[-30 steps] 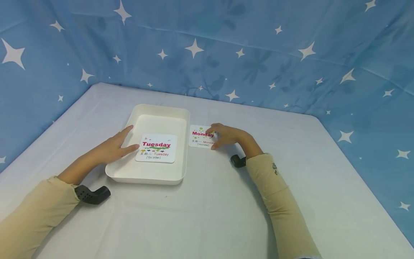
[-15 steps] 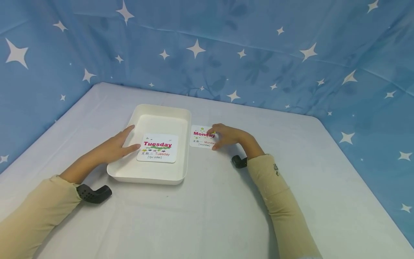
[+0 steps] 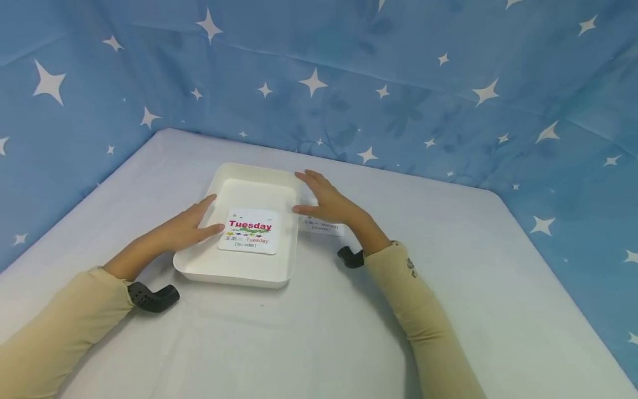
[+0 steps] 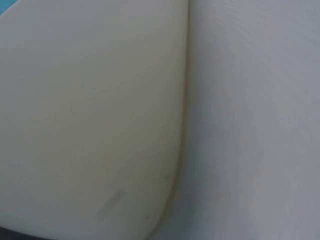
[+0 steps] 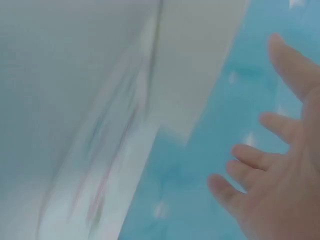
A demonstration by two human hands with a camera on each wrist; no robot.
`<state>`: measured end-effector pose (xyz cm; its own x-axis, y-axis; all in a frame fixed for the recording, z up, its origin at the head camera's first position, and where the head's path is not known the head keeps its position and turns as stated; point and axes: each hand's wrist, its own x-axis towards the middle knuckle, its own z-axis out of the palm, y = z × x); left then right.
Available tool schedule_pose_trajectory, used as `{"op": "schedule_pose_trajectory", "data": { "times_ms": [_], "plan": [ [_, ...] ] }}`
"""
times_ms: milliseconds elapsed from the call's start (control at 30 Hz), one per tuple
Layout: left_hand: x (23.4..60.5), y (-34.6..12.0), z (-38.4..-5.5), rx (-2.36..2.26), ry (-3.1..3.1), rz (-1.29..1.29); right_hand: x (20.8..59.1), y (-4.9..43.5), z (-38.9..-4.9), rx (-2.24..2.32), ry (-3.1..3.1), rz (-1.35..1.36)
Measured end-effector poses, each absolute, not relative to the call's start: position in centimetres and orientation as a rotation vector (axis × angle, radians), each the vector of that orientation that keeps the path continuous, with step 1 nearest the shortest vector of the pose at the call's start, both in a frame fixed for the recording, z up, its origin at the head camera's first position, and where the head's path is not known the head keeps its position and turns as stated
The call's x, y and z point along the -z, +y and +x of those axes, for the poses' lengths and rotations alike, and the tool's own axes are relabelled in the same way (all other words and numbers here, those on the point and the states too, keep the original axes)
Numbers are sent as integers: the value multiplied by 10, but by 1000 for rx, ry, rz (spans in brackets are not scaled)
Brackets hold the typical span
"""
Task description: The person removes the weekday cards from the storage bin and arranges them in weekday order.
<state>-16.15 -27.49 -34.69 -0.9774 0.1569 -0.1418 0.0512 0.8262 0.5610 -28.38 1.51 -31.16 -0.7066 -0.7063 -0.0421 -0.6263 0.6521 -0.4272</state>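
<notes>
Bare left hand (image 3: 181, 229) over the left rim of a shallow white rounded-rectangular tray (image 3: 234, 269), forefinger and thumb straight, wide apart, pinching nothing, square white card printed Tuesday (image 3: 249, 231) inside the tray, white card printed Monday (image 3: 323, 226) just right of it — partly covered by the bare right hand (image 3: 331, 202), fingers outstretched, empty, fingertips beside the tray's right rim.

There is one white tray (image 3: 234, 280) and there are two printed cards, one reading Tuesday (image 3: 249, 231) and one reading Monday (image 3: 323, 226), all on one worktop (image 3: 279, 343). One person's two hands are in view, one left hand (image 3: 181, 228) and one right hand (image 3: 329, 200), with two beige sleeves (image 3: 421, 310) and two black curved pieces (image 3: 153, 298), one by each wrist. The right wrist view shows five fingers (image 5: 250, 156), thumb included, and the blue backdrop (image 3: 349, 50) bears more than twenty white stars (image 3: 313, 82).
</notes>
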Motion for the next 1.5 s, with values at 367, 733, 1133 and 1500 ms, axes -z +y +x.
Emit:
{"op": "schedule_pose_trajectory", "data": {
  "times_ms": [367,733,1133,1500],
  "plan": [
    [350,-269,-166,-869,2832,176,327,-40,-251,245,2496,-1285],
    [350,-273,-163,-848,2830,136,328,-45,-248,99,2511,-1261],
    [347,-272,-161,-847,2823,145,330,-42,-248,103,2499,-1309],
    [344,-271,-161,-857,2818,154,330,-39,-245,21,2566,-1378]
  ]
}}
